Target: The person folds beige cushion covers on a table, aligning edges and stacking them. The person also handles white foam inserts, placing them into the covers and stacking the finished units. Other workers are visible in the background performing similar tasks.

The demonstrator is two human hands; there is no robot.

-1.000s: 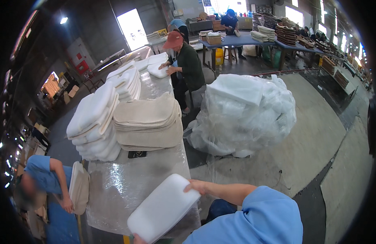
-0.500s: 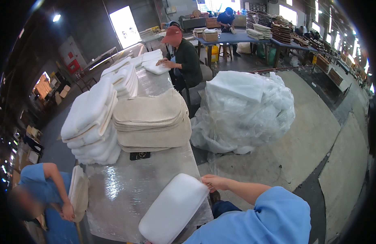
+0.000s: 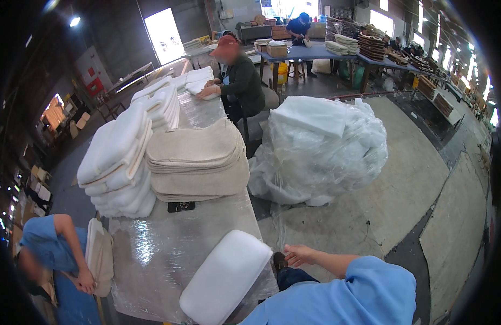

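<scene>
A white, round-cornered foam pad lies at a slant on the near right part of the plastic-covered table. My right hand is just right of its upper right corner, apart from it. The fingers are loosely stretched out and the hand is open, holding nothing. My left hand is out of sight beyond the lower edge. Farther up the table stand a stack of beige fabric covers and, left of it, a tall stack of white padded pieces.
A big bundle of white padding in clear plastic sits on the floor right of the table. A co-worker in blue handles a beige cushion at left. Another in a red cap works at the far end. A dark flat item lies before the covers.
My right hand has let go of the pad's corner and moved a little to the right. The red-capped person's hands have shifted slightly on the white pieces. The whole view has shifted slightly.
</scene>
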